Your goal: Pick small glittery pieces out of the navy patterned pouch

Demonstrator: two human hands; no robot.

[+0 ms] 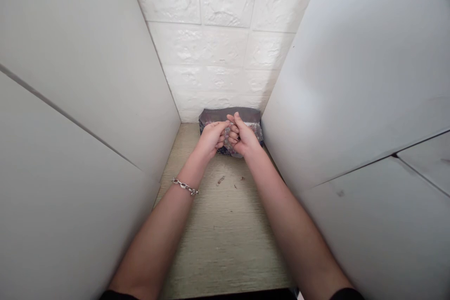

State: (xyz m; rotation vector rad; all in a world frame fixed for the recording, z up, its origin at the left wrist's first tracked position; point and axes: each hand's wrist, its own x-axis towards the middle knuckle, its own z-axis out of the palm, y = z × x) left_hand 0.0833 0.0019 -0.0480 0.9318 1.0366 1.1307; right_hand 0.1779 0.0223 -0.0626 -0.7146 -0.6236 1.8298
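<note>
My left hand (212, 138) and my right hand (245, 137) meet over an open, dark patterned bag or soft box (207, 116) with a grey inside. Curled fingers and a thumb pressed near the index finger make a pinch on the left. On the right, the lower fingers are bent inward, while the thumb points up beside the index finger. Whatever lies between the fingertips is too small to make out. Small clear and pinkish bits show inside the container, partly hidden by both hands. A silver chain bracelet (185, 186) circles my left wrist.
Small brownish bits, one a short strip (221, 180), lie on the pale wood-grain table (225, 239) in front of the container. White panels (116, 79) (337, 79) rise close on both sides. A white brick-textured wall (225, 47) closes the back.
</note>
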